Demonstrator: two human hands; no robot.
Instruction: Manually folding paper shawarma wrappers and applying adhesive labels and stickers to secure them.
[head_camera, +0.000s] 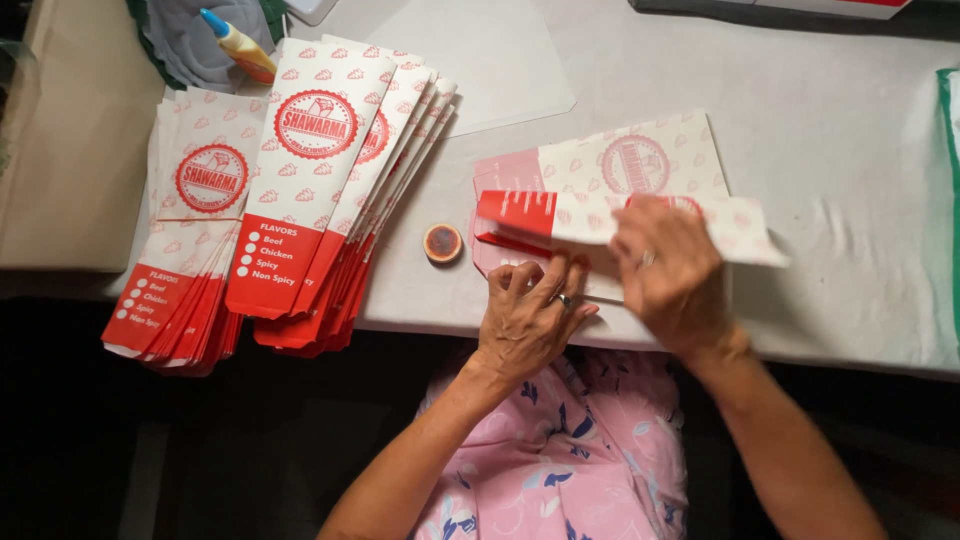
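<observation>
— What has she got under her hands there?

— A flat paper bag (610, 200), white with pale red marks and a red band at its left end. It lies on the white table (830, 130) near the front edge, right in front of her. A long strip of it is folded over and runs across the sheet, out to the right.

— And the hands?

— The right hand (672, 268) lies palm down on that folded strip, fingers spread and pressing flat, nothing gripped. There is a ring on one finger. The left hand (530, 318) sits just below the bag's lower left part, fingers curled with the tips on the paper's lower edge. Whether it pinches the edge or only presses it, I cannot tell.

— What's that little round thing?

— A small round tin (442, 243), open, brownish inside, just left of the bag and apart from it.

— And further over?

— Two fanned stacks of finished bags (290, 190), same red and white print, hanging over the table's front edge on the left. Behind them a glue bottle (238, 44) with a blue tip lies tilted on grey cloth. A plain white sheet (480, 60) lies at the back, middle. Her pink flowered dress (560, 460) shows below the table.
</observation>
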